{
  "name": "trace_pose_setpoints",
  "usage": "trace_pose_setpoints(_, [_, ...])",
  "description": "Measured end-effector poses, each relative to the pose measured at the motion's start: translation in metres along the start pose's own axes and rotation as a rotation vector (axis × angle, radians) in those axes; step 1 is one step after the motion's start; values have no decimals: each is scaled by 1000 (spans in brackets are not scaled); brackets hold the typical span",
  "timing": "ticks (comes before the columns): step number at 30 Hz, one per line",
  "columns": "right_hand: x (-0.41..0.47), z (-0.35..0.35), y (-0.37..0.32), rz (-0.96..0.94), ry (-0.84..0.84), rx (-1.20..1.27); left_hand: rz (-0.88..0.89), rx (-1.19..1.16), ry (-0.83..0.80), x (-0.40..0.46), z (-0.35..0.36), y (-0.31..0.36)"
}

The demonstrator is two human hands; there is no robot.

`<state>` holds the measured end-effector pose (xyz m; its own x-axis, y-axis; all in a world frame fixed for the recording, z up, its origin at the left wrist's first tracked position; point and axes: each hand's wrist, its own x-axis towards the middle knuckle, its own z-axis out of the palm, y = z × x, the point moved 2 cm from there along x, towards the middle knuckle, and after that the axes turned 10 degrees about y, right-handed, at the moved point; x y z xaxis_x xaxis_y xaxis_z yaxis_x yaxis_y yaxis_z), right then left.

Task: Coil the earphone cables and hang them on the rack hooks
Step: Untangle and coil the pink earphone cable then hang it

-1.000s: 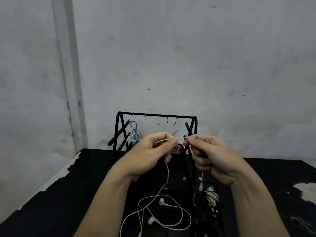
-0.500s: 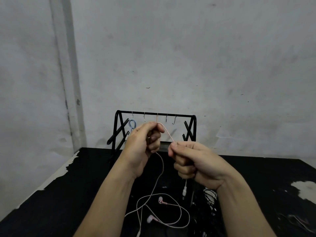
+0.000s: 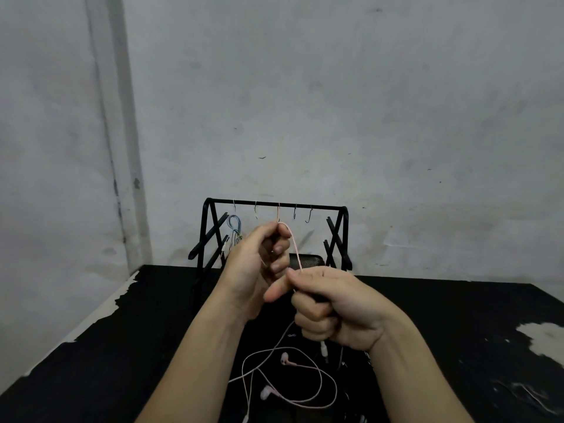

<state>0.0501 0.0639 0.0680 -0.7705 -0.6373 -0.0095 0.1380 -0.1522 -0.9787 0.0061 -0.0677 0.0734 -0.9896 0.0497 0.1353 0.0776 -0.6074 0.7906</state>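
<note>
- The left hand (image 3: 256,264) pinches the pink earphone cable (image 3: 294,245) at its raised bend; the right hand (image 3: 332,303) grips the same cable just below, fingers (image 3: 308,319) curled round it.
- The remaining cable, with both earbuds (image 3: 284,358), trails loose on the desk (image 3: 152,331).
- Coiling appears barely begun.
- On the rack (image 3: 274,206), one blue coil (image 3: 234,224) hangs; four hooks remain free.
</note>
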Motion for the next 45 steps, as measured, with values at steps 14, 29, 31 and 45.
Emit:
trace_pose_setpoints(14, [-14, 0, -25, -276, 73, 237, -45, 511, -57, -2, -2, -23])
trace_pose_setpoints(29, [-19, -30, -41, -292, 472, 365, -26, 1214, -680, -41, 28, -38])
trace_pose_setpoints(31, [-17, -31, -40, -306, 512, 362, -82, 1295, -734, -47, 31, -44])
trace_pose_setpoints(45, [-9, -34, -21, -205, 574, -173, 297, 1216, -535, -59, 21, 35])
